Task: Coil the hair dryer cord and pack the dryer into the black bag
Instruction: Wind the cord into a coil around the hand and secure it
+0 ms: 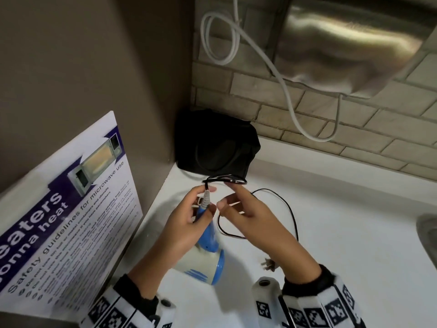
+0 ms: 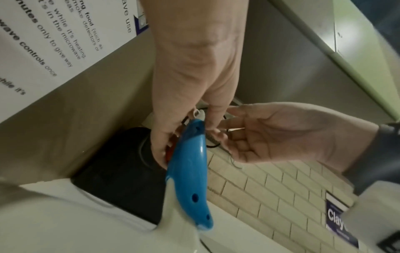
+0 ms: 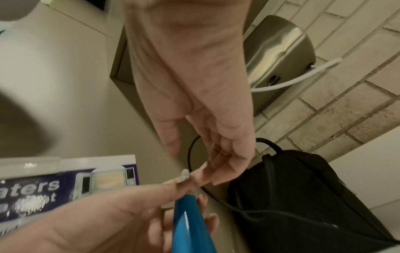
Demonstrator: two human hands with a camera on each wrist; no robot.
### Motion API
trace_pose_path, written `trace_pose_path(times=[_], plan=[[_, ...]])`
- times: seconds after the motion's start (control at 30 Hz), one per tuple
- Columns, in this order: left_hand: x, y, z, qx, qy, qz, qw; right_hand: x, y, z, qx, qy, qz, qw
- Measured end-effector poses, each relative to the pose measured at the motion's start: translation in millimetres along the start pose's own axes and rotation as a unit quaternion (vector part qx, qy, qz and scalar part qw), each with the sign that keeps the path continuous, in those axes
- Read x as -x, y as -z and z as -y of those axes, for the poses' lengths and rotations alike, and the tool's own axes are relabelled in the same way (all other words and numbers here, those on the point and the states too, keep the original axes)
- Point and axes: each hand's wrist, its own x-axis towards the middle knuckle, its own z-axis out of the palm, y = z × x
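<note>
The blue and white hair dryer (image 1: 205,252) stands on its round body on the white counter (image 1: 354,233), handle pointing up. My left hand (image 1: 196,209) grips the top of the blue handle (image 2: 188,171) at the grey strain relief. My right hand (image 1: 236,202) holds a small loop of the black cord (image 1: 224,181) just above the handle, index finger stretched into the loop. The remaining cord (image 1: 292,211) trails over the counter to the plug (image 1: 268,265). The black bag (image 1: 217,143) sits in the corner behind both hands, also seen in the right wrist view (image 3: 303,196).
A steel hand dryer (image 1: 354,43) hangs on the tiled wall, with a white cable (image 1: 279,74) drooping below it. A microwave safety poster (image 1: 71,197) covers the panel on the left. A sink rim (image 1: 428,233) shows at the right edge.
</note>
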Motion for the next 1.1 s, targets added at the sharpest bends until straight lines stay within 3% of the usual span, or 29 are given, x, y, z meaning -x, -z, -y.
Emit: trace_pose_path(times=[0.13, 0.27, 0.37, 0.53, 0.7, 0.83, 0.97, 1.1], plan=[[3, 4, -15, -0.024, -0.005, -0.020, 1.000, 2, 12, 11, -0.096, 0.014, -0.042, 0.994], [8, 6, -30, 0.065, 0.005, 0.001, 0.998, 0, 19, 12, -0.185, 0.004, -0.088, 0.979], [11, 8, -36, 0.135, 0.020, 0.037, 0.990, -4, 22, 7, -0.206, -0.032, -0.116, 0.971], [16, 11, -48, 0.202, 0.042, 0.071, 0.976, -2, 26, 5, -0.168, -0.074, -0.099, 0.978], [17, 9, -62, 0.198, 0.053, 0.092, 0.974, 12, 23, 24, -0.139, 0.055, -0.195, 0.969], [17, 5, -78, 0.222, 0.063, 0.130, 0.964, 21, 19, 42, -0.231, 0.182, -0.158, 0.942], [13, 3, -89, 0.149, 0.095, 0.173, 0.969, 14, 16, 46, -0.116, 0.266, -0.104, 0.951], [9, 7, -95, 0.101, 0.146, 0.228, 0.957, -1, 20, 42, 0.035, 0.195, -0.089, 0.976]])
